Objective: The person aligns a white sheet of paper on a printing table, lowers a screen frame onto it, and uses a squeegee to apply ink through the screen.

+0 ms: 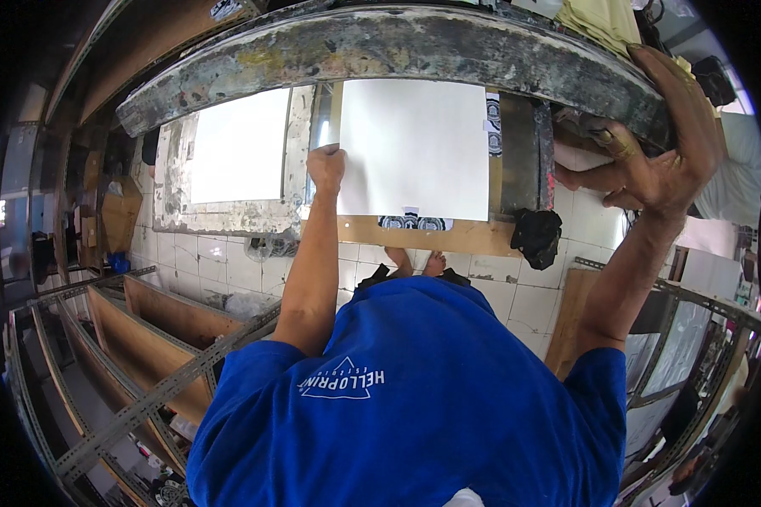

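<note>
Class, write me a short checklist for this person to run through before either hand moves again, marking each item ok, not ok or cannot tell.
1. Right hand on the long grey paint-stained bar: ok, it grasps the right end.
2. Left hand clear of the large white rectangular sheet: not ok, it is at the left edge.
3. Left fingers pinching that edge: cannot tell.
4. Black-and-white printed patches fully covered: not ok, some show past the near and right edges.
5. Crumpled black cloth off the sheet: ok, it lies apart.
6. Bar's underside clean: cannot tell, hidden.
</note>
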Demonstrator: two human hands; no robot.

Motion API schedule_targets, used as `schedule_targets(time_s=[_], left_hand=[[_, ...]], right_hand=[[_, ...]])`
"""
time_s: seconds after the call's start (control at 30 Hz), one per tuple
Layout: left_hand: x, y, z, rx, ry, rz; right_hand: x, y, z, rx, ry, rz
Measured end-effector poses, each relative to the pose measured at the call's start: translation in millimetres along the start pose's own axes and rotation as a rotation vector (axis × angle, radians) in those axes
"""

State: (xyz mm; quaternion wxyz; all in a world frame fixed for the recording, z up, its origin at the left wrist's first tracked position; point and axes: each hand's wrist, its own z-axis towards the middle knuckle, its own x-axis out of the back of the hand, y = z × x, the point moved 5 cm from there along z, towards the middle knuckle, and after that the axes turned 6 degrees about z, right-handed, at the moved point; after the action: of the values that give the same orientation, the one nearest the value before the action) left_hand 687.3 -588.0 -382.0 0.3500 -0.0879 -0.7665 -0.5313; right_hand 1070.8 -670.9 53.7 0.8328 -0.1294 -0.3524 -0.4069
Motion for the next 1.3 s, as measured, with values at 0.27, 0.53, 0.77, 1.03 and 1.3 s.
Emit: schedule_targets(time_s=[0.27, 0.53, 0.77, 1.03, 1.3], left_hand=[[-5, -8, 6, -0.041, 0.041, 0.016], [1, -2, 1, -0.004, 0.022, 0.055], [-2, -4, 2, -0.001, 0.028, 0.022], [-4, -12, 7, 0.016, 0.035, 0.018], [-4, -9, 6, 0.026, 0.037, 0.038]], right_hand=[[0, 2, -1, 0.001, -0.001, 0.005], [1, 1, 0, 0.019, 0.006, 0.002], [1, 1, -1, -0.003, 0.005, -0.030], [2, 2, -2, 0.008, -0.011, -0.033], [2, 1, -2, -0.015, -0.023, -0.065]])
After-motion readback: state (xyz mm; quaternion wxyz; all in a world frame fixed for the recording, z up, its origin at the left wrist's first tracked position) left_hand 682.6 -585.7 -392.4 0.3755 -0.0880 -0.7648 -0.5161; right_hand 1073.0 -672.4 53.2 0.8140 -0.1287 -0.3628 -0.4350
